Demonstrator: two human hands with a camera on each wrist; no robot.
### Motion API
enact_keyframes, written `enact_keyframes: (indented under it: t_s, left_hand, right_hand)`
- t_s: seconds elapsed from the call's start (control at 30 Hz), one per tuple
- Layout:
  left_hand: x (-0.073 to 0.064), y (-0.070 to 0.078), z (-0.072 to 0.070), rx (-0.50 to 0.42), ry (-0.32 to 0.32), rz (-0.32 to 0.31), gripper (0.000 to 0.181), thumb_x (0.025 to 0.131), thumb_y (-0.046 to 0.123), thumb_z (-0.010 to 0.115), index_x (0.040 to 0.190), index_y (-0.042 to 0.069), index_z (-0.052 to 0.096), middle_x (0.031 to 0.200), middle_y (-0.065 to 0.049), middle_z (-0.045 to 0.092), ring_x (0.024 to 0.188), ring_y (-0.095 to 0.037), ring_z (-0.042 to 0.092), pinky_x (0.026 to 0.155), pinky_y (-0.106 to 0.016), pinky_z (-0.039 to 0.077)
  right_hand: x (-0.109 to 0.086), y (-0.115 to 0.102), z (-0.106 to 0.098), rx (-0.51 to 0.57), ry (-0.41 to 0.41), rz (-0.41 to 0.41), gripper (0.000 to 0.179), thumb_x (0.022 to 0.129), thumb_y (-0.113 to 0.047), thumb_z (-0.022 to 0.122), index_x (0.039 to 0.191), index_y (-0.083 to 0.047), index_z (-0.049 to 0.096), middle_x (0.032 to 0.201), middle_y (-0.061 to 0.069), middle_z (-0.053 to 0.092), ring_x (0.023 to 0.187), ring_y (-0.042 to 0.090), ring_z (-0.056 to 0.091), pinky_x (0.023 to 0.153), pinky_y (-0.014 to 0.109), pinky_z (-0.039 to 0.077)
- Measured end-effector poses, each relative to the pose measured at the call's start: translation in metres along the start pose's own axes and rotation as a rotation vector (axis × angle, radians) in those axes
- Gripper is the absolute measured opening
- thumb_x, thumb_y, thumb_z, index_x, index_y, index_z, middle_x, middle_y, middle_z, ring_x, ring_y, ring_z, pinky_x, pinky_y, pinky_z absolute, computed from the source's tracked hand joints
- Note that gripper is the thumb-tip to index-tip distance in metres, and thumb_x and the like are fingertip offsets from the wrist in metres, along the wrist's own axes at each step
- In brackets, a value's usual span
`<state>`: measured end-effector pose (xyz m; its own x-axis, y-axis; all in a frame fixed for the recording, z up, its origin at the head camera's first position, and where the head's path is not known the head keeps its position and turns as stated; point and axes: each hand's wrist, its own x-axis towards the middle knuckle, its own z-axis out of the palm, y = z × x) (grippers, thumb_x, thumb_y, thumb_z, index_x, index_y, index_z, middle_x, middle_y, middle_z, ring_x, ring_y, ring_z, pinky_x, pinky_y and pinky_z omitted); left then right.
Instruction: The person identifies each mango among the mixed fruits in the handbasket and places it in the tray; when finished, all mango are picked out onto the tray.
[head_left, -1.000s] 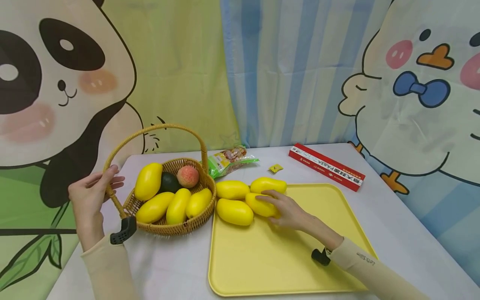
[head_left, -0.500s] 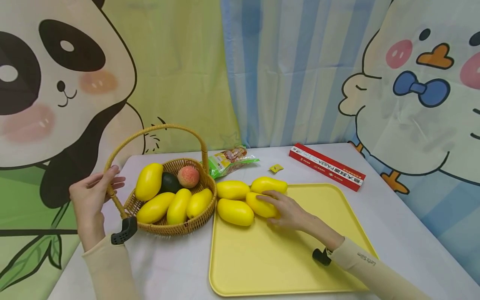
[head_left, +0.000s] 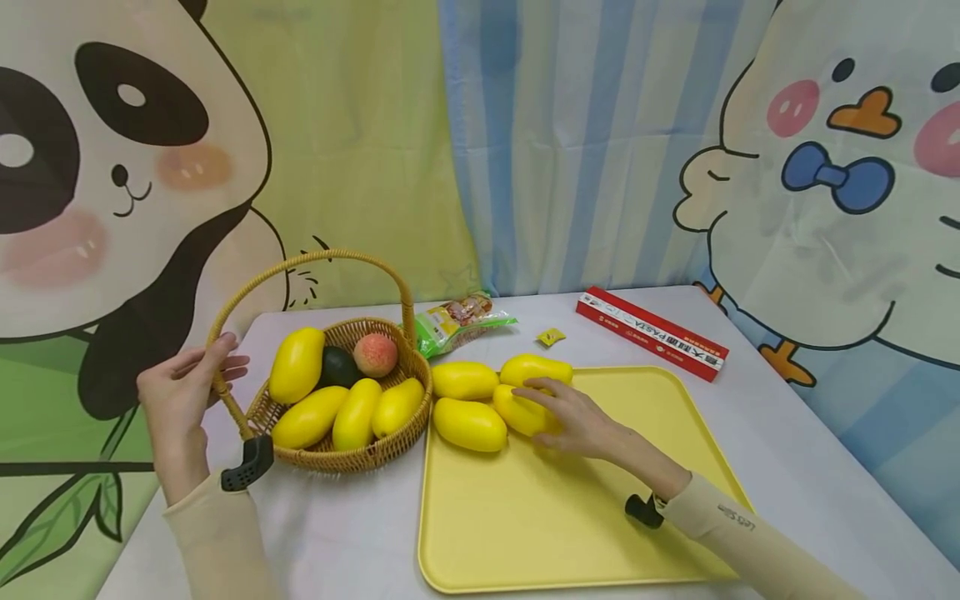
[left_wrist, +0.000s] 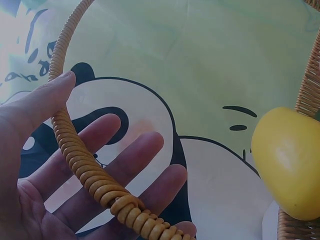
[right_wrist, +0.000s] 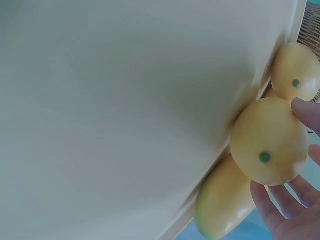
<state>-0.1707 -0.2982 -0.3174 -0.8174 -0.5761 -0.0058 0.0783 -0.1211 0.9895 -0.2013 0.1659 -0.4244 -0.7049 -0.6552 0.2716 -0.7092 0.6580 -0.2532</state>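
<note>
My left hand (head_left: 178, 392) is at the wicker basket's handle (head_left: 351, 254). In the left wrist view its fingers are spread and fairly straight, crossed by the handle, and the thumb lies against it. My right hand (head_left: 573, 421) holds a yellow mango (right_wrist: 267, 135) on the tray's far left corner, thumb on one side and fingers on the other. Three more mangoes lie around it, including a front one (head_left: 470, 425) and a back one (head_left: 536, 368). In the basket (head_left: 363, 458) are several mangoes, a dark green fruit (head_left: 339, 367) and a peach (head_left: 376, 356).
The yellow tray (head_left: 555, 517) lies right of the basket on a white-covered table (head_left: 337, 533). Behind stand a green-edged food packet (head_left: 465, 322), a small yellow sachet (head_left: 551, 337) and a long red pasta box (head_left: 651, 333). Printed curtains (head_left: 570, 142) hang at the back.
The view shifts very slightly. The right-hand fingers move a little on the mango; the left hand, basket and other fruit keep their places.
</note>
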Motion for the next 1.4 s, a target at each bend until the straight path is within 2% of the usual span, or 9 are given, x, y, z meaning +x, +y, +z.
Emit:
enact_keyframes:
  t_s: [0.4, 0.57, 0.83, 1.07, 1.4]
  left_hand:
    - [0.0, -0.001, -0.001, 0.004, -0.004, 0.003, 0.022, 0.072, 0.032, 0.084, 0.084, 0.015, 0.078, 0.066, 0.004, 0.072, 0.055, -0.009, 0.069, 0.056, -0.014, 0.053]
    - [0.001, -0.001, -0.001, 0.002, -0.002, -0.005, 0.023, 0.071, 0.033, 0.084, 0.085, 0.015, 0.078, 0.066, 0.005, 0.072, 0.055, -0.009, 0.069, 0.056, -0.014, 0.053]
    - [0.0, 0.0, 0.0, -0.005, 0.003, -0.003, 0.021, 0.071, 0.031, 0.085, 0.083, 0.015, 0.078, 0.066, 0.004, 0.072, 0.054, -0.009, 0.069, 0.056, -0.014, 0.053]
    - [-0.001, 0.0, 0.0, -0.019, 0.001, 0.001, 0.02, 0.072, 0.029, 0.085, 0.083, 0.014, 0.078, 0.066, 0.004, 0.072, 0.054, -0.01, 0.069, 0.055, -0.015, 0.053]
    - [-0.002, 0.0, 0.0, -0.004, 0.004, -0.001, 0.02, 0.072, 0.03, 0.085, 0.082, 0.015, 0.077, 0.066, 0.004, 0.072, 0.054, -0.01, 0.069, 0.055, -0.015, 0.053]
  right_hand:
    - [0.009, -0.006, -0.007, 0.014, -0.009, -0.025, 0.062, 0.081, -0.021, 0.078, 0.136, -0.012, 0.053, 0.134, 0.016, 0.053, 0.119, 0.033, 0.054, 0.093, 0.049, 0.05]
    - [0.017, -0.011, -0.012, 0.037, -0.038, -0.028, 0.06, 0.083, -0.022, 0.075, 0.138, -0.014, 0.052, 0.135, 0.014, 0.052, 0.12, 0.031, 0.052, 0.097, 0.048, 0.047]
    - [0.037, -0.027, -0.018, 0.033, -0.056, -0.054, 0.057, 0.085, -0.023, 0.073, 0.138, -0.015, 0.052, 0.136, 0.013, 0.052, 0.123, 0.029, 0.051, 0.099, 0.046, 0.046]
    - [0.059, -0.042, -0.02, 0.042, -0.104, -0.062, 0.057, 0.087, -0.026, 0.071, 0.139, -0.017, 0.05, 0.14, 0.011, 0.049, 0.127, 0.029, 0.048, 0.101, 0.046, 0.045]
    - [0.083, -0.055, -0.022, 0.029, -0.111, -0.111, 0.058, 0.088, -0.028, 0.071, 0.14, -0.017, 0.049, 0.141, 0.009, 0.049, 0.128, 0.026, 0.047, 0.1, 0.043, 0.046]
